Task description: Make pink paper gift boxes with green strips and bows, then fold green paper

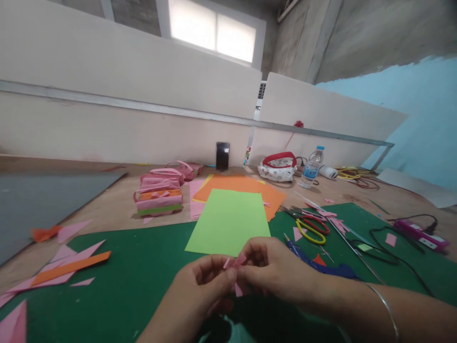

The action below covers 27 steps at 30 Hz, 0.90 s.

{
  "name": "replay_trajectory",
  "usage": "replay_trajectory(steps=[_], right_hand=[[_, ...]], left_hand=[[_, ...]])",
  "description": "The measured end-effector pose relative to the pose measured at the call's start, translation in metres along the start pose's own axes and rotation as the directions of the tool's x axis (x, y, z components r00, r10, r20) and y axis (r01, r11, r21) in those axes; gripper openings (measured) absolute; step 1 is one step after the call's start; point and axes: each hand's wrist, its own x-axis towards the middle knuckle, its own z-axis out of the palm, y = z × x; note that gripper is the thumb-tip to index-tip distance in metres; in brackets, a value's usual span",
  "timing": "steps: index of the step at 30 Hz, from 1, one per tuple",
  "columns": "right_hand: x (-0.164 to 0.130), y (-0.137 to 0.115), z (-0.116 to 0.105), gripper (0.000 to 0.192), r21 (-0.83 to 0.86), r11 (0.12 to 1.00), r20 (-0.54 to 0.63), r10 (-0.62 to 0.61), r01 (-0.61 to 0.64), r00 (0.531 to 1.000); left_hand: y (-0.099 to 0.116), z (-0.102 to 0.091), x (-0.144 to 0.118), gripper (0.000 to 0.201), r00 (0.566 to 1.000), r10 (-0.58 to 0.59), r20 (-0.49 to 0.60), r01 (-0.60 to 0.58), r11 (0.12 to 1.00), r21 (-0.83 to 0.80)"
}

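Between my two hands is a small pink paper bow (238, 263), pinched at its middle, with a tail hanging below. My left hand (207, 286) grips it from the left with thumb and fingers closed. From the right, my right hand (273, 269) holds the bow's other side, its thumb and fingertips pressed together. The fingers partly hide the bow. Just beyond them lies a light green paper sheet (230, 219) on top of orange paper sheets (274, 193). A blue glue gun (321, 267) rests on the green cutting mat (124, 290) near my right wrist.
Several small pink paper bags (160, 190) stand at the back left. Yellow-handled scissors (303, 231) and red-handled scissors (321, 225) lie right of the sheets. Farther back are a phone (222, 156), a white pouch (276, 169) and a water bottle (312, 169). Paper scraps (67, 267) lie left.
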Motion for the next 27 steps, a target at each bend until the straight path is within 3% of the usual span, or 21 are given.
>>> replay_trajectory(steps=[8,22,27], right_hand=[[0.0023,0.0083,-0.0046,0.032,0.093,0.993,-0.009,-0.068,0.068,0.998],[0.0039,0.0081,-0.0052,0.009,0.049,0.988,-0.002,-0.147,0.147,0.989],[0.0032,0.0057,-0.0036,0.012,-0.146,0.973,-0.078,-0.191,0.179,0.978]], left_hand=[[0.001,0.0028,0.0008,0.032,0.997,-0.064,-0.044,0.067,0.995,0.075],[-0.0015,0.0031,0.0009,0.029,0.999,-0.03,-0.033,0.032,0.998,0.051],[-0.0043,-0.0005,0.0049,0.034,1.0,-0.015,-0.004,0.015,0.997,0.076]])
